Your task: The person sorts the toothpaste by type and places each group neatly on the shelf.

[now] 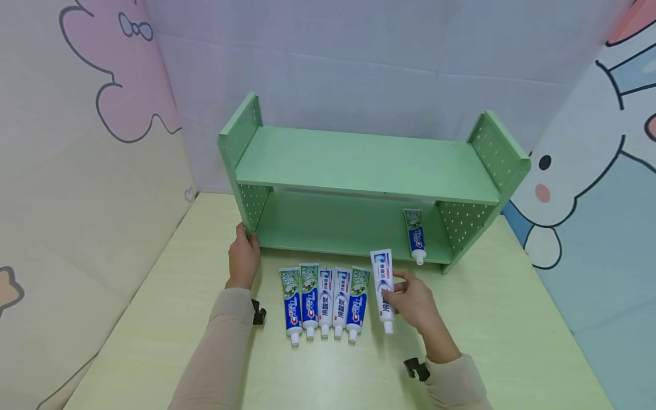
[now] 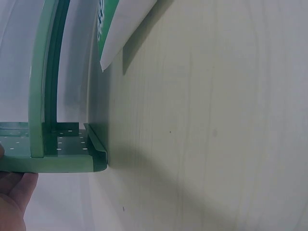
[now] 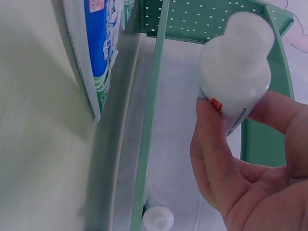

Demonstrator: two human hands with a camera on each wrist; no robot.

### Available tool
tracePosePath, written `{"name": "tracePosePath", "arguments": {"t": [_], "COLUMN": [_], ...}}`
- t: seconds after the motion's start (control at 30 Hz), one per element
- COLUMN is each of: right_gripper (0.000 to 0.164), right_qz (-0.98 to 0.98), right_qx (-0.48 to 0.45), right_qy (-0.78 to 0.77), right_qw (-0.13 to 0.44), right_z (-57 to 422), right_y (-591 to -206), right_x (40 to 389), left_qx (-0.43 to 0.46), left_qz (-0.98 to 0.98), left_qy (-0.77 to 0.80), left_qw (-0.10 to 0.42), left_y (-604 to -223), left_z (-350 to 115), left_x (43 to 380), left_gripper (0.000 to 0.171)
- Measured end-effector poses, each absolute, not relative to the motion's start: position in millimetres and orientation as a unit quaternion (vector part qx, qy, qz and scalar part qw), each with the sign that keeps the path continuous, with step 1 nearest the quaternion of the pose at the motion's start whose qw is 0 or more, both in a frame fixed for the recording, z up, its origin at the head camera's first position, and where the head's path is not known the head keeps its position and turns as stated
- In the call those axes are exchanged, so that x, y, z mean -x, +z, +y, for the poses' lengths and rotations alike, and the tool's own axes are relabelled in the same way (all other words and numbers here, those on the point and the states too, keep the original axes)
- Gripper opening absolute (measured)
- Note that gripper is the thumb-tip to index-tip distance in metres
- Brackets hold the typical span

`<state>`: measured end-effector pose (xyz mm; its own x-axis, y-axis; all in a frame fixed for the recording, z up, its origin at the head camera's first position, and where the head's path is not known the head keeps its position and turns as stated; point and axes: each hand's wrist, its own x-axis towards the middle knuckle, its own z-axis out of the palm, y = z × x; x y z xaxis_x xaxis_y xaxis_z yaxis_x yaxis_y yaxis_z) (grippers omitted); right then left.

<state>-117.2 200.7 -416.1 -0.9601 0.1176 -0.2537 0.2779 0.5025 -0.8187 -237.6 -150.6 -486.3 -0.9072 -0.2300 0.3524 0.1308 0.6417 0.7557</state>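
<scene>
My right hand [image 1: 414,303] pinches a white toothpaste tube [image 1: 382,287] between thumb and fingers, cap toward me. In the right wrist view its white cap [image 3: 250,41] faces the camera. The tube is in front of the green shelf's lower board. My left hand [image 1: 243,257] holds the lower left side panel [image 2: 62,164] of the green shelf [image 1: 353,162]. On that lower board, at the right, lies a green and blue toothpaste tube [image 1: 415,234], its cap over the front edge.
Several toothpaste tubes lie in a row on the table before the shelf, with green and blue tubes [image 1: 291,302] and white tubes [image 1: 325,299] among them. A pale cloth wall [image 1: 353,74] stands behind the shelf; printed walls flank the table [image 1: 154,347].
</scene>
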Motion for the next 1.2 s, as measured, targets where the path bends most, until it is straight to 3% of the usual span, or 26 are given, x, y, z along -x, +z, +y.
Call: {"name": "tracePosePath", "arguments": {"t": [1.2], "right_gripper": [0.057], "right_qz": [0.871], "right_qx": [-0.084], "right_qy": [-0.484], "right_qw": [0.007], "right_z": [212], "right_y": [-372], "right_x": [111], "left_qx": [-0.040], "left_qz": [-0.884], "left_qy": [-0.420], "left_qw": [0.201], "left_y": [-487], "left_z": [-150], "left_x": [239], "left_gripper": [0.041]}}
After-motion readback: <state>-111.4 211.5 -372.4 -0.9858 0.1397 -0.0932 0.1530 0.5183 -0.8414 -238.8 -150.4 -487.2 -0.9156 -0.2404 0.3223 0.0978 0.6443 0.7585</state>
